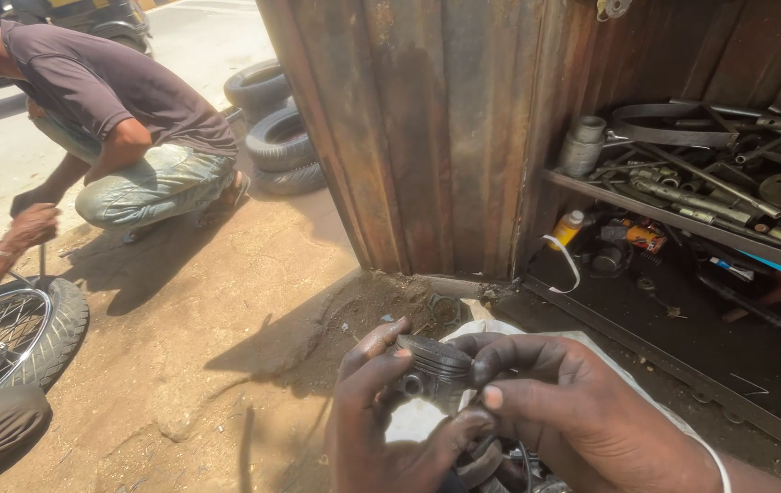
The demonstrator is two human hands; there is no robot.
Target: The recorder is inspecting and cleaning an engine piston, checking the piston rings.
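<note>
Low in the view, both hands held a dark engine piston point(434, 363) between them, just above a pale cloth or bag point(491, 330) on the dirt ground. The left hand point(381, 429) cupped it from below, its fingers point(368, 351) curled over the crown; the right hand point(564, 411) closed round the far side, thumb pressed at the skirt near the pin hole. The step in hand looked like inspecting or working at the piston's side. The next move would likely call for a steady grip from one hand while the other's fingertips worked at the pin or ring area. Further back stood a rusty metal wall point(427, 137), with a shelf point(682, 224) of greasy tools at right. At far left, a crouching person point(126, 137) worked near a spoked wheel point(7, 338), stacked tyres point(276, 132) beyond.
</note>
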